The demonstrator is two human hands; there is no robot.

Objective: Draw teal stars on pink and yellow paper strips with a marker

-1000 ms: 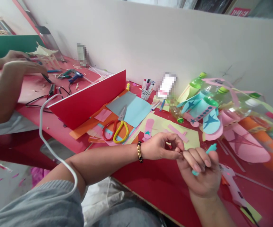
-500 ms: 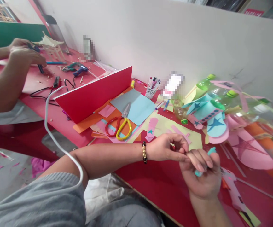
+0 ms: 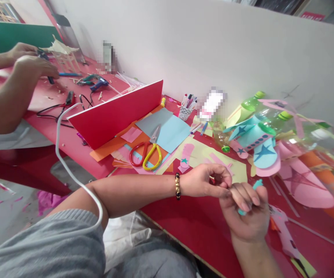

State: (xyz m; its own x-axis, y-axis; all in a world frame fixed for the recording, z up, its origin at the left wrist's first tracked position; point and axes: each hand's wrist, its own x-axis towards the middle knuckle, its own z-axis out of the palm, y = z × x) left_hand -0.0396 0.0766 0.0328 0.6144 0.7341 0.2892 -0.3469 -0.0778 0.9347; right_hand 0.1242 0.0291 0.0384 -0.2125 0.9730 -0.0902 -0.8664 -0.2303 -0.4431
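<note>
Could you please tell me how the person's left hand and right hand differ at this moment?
The left hand has a beaded bracelet at its wrist; the right hand has none. The right hand curls its fingers over a turquoise stick; the left hand brings thumb and finger together against the right hand, and whether they pinch anything small is unclear. Both are ungloved, above the red table.

We catalogued, by position from the scissors [image 3: 153, 142] (one pair):
To their right, we counted one left hand [image 3: 205, 180], one right hand [image 3: 246, 212], one turquoise stick [image 3: 258, 184], one pink glue gun [image 3: 285, 231].
Beyond them, we listed one pen cup [image 3: 185, 112], one yellow tube [image 3: 163, 102].
To their left, we recorded one red panel [image 3: 117, 116], one blue glue gun [image 3: 100, 83], two co-worker's hands [image 3: 36, 66].
Nearer us than them, we entered one beaded bracelet [image 3: 177, 186].
</note>
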